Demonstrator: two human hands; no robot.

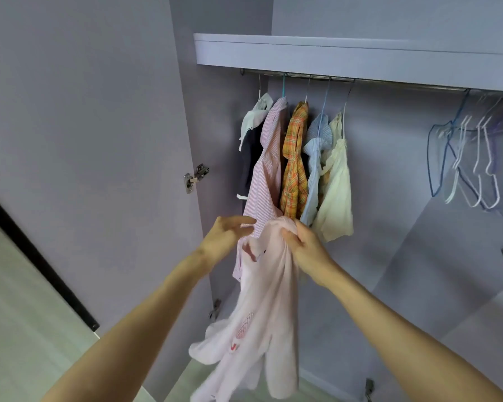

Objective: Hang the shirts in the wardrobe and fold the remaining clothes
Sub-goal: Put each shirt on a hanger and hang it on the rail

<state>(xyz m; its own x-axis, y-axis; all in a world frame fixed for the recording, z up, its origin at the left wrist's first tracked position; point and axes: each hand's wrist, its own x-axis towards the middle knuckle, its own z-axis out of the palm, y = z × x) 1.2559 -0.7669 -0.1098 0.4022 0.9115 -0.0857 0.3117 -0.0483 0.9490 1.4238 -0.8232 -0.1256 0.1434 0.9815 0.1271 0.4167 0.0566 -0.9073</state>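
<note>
A pale pink shirt [262, 309] hangs bunched in front of the open wardrobe. My right hand [305, 248] grips its top edge. My left hand [227, 233] is just left of the shirt with fingers stretched toward it, touching its upper edge. Behind them several shirts hang on the wardrobe rail [389, 82]: a white and navy one [251, 146], a pink striped one [266, 175], an orange plaid one [295, 158], a light blue one [312, 175] and a cream one [336, 192].
Several bare wire hangers [476, 158] hang at the right end of the rail. A shelf [346, 52] runs above it. The open wardrobe door [84, 140] stands at the left, with hinges [195, 177] on its edge. Pale floor lies below left.
</note>
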